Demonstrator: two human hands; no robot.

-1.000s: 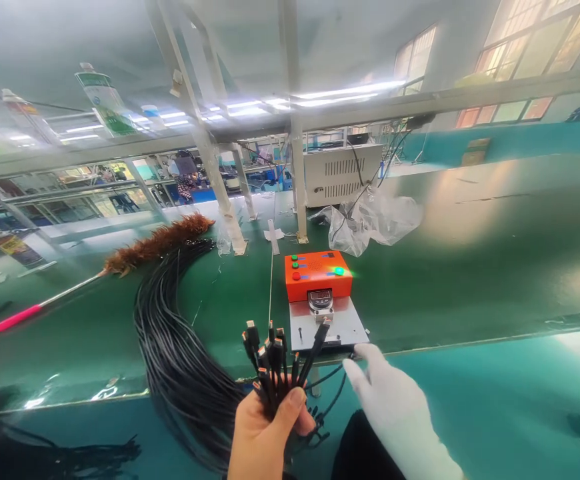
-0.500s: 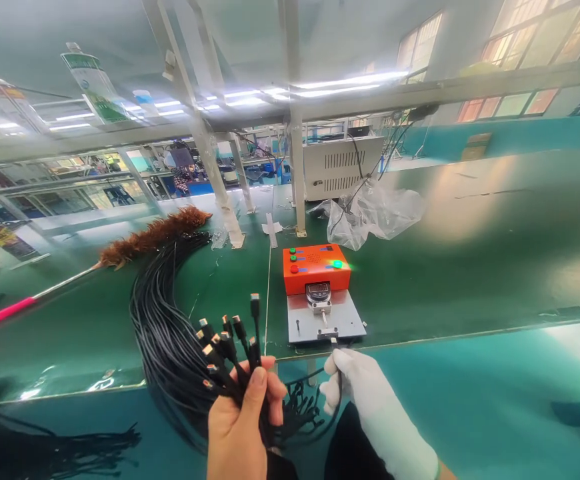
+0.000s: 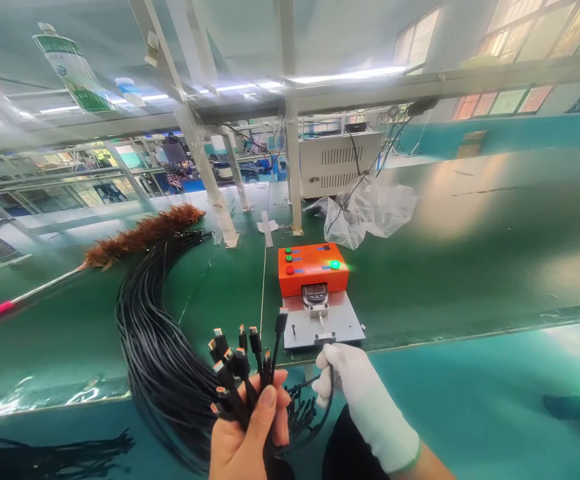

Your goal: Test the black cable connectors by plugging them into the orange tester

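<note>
Bare, my left hand (image 3: 255,427) grips several black USB cables (image 3: 243,365) near their plug ends, which fan upward. One plug stands higher than the others, close to the metal plate. My right hand (image 3: 363,400), in a white glove, pinches another black cable (image 3: 330,393) at the front edge of the fixture; its plug is hidden by the fingers and the small front block. The fixture has a metal plate (image 3: 345,323), a digital gauge (image 3: 315,295) and an orange box (image 3: 313,267) with a lit green light.
A thick bundle of black cables (image 3: 150,333) curves over the green table (image 3: 445,280) and its front edge. Behind it lies a brown duster (image 3: 140,233). Metal posts (image 3: 294,133), clear plastic bags (image 3: 370,207) and a grey metal cabinet (image 3: 340,163) stand or lie farther back.
My left hand and its cables have shifted slightly right and down relative to the fixture. My right hand is now closer against the front block. The view has moved a little.
</note>
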